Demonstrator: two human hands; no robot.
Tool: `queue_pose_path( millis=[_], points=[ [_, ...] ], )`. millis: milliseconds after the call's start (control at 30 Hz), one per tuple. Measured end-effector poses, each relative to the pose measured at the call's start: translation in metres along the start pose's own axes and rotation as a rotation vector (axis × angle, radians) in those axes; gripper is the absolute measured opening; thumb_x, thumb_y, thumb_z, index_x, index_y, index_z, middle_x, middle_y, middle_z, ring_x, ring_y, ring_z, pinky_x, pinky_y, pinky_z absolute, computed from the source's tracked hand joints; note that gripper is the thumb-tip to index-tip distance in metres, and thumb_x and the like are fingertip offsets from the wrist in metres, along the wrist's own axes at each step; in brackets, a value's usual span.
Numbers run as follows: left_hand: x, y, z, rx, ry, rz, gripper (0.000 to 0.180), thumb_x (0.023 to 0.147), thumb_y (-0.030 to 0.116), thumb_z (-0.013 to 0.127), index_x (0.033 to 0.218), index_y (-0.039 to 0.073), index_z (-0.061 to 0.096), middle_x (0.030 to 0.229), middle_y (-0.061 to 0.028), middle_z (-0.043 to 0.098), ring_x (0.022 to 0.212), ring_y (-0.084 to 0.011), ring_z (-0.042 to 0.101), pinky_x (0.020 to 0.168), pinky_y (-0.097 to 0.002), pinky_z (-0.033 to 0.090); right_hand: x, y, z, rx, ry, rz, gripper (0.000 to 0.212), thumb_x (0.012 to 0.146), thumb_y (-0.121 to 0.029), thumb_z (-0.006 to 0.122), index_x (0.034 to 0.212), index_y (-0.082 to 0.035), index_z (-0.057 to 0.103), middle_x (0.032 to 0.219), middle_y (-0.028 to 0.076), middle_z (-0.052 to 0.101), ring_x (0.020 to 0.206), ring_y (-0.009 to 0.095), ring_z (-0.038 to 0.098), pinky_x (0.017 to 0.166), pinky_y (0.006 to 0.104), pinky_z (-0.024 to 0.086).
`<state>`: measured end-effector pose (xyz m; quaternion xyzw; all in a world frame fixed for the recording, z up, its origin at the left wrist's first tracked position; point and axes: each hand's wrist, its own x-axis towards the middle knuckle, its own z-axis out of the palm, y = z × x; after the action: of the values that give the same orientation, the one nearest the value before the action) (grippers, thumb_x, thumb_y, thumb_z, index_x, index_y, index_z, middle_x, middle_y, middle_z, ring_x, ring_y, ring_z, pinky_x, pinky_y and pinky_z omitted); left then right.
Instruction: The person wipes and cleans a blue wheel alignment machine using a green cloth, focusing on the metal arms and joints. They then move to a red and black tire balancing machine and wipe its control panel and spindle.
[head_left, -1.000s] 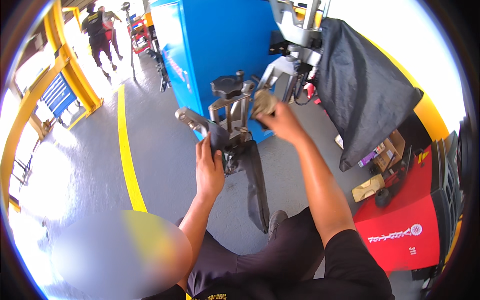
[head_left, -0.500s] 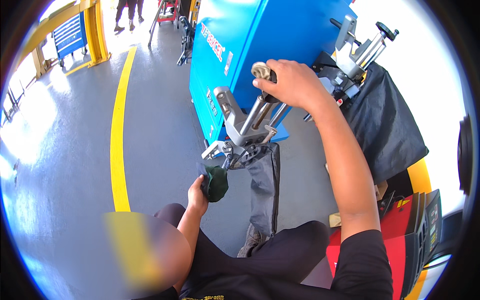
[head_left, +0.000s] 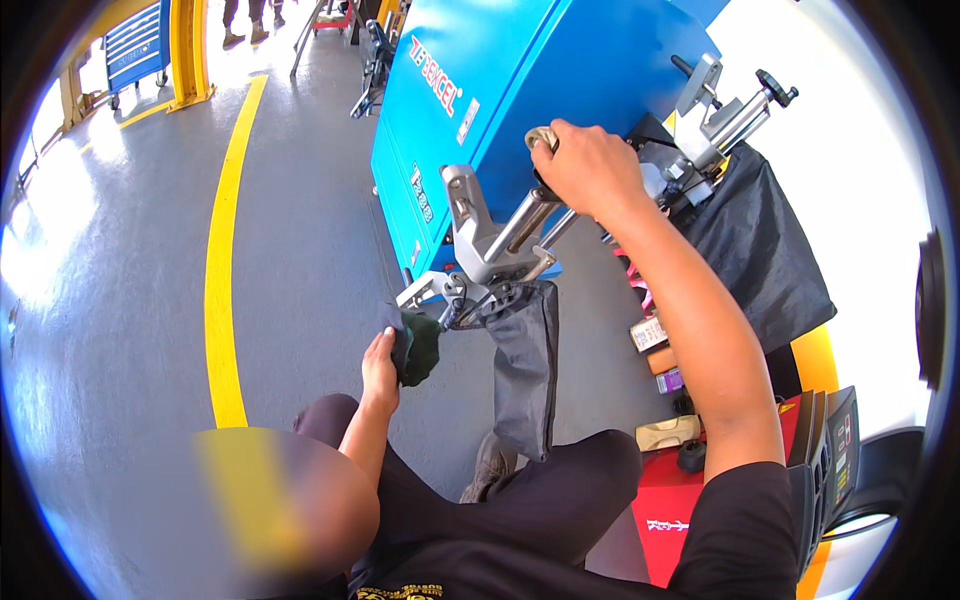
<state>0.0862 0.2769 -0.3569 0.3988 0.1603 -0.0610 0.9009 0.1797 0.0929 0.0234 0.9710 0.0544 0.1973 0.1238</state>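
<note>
My right hand [head_left: 590,165] grips the top knob of a grey metal clamp tool [head_left: 490,245], with a crumpled beige rag [head_left: 543,137] pressed under its fingers. The tool's rods slant down to a metal bracket, and a dark grey cloth bag [head_left: 527,365] hangs from its lower end. My left hand [head_left: 381,368] is lower down, closed on a bunched dark green cloth [head_left: 416,346] held against the tool's lower jaw. My dark trousers and a shoe show beneath.
A tall blue machine cabinet [head_left: 520,90] stands right behind the tool. A black cover [head_left: 755,250] drapes over equipment on the right, above a red machine [head_left: 690,510] and small boxes. A yellow line [head_left: 222,260] runs along the grey floor. People's legs show far back.
Since a second ago my right hand settled on the tool's top knob with the rag, and my left hand dropped to the lower jaw holding the green cloth. My view tilted down.
</note>
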Motion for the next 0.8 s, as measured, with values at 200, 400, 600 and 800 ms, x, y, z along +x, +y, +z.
queue_pose_path(
  millis=[200,400,600,800],
  points=[
    [0.006,0.123,0.073,0.183,-0.023,0.522,0.061,0.109,0.053,0.042,0.117,-0.002,0.066,0.108,-0.0082,0.069,0.094,-0.0144,0.062,0.088,-0.0295,0.049,-0.003,0.011,0.007,0.049,0.06,0.005,0.037,0.094,-0.039,0.055,0.1,-0.007,0.072,0.086,0.018,0.075,0.082,0.039,0.074,0.075,0.0498,0.058],
    [0.03,0.252,0.251,0.423,-0.105,1.147,0.039,0.106,0.031,0.054,0.117,-0.004,0.067,0.106,-0.0143,0.068,0.092,-0.0239,0.064,0.087,-0.0362,0.049,-0.005,0.009,0.007,0.09,0.106,0.019,0.038,0.093,-0.04,0.056,0.099,-0.006,0.073,0.085,0.018,0.075,0.081,0.038,0.074,0.074,0.0497,0.058],
    [0.078,0.237,0.341,0.652,-0.036,1.394,0.027,0.088,0.022,0.077,0.103,0.001,0.068,0.107,-0.0172,0.065,0.095,-0.0376,0.064,0.084,-0.0449,0.05,-0.006,0.011,0.014,0.095,0.215,-0.02,0.034,0.09,-0.038,0.06,0.092,-0.006,0.074,0.08,0.018,0.074,0.075,0.037,0.074,0.068,0.0485,0.058],
    [0.093,0.22,0.317,0.741,-0.085,1.334,0.031,0.083,0.022,0.08,0.095,-0.001,0.064,0.097,-0.0182,0.068,0.092,-0.0386,0.065,0.082,-0.0448,0.049,-0.006,0.014,0.019,0.105,0.264,-0.024,0.031,0.088,-0.037,0.064,0.086,-0.006,0.072,0.077,0.017,0.073,0.071,0.036,0.073,0.065,0.0473,0.058]
  ],
)
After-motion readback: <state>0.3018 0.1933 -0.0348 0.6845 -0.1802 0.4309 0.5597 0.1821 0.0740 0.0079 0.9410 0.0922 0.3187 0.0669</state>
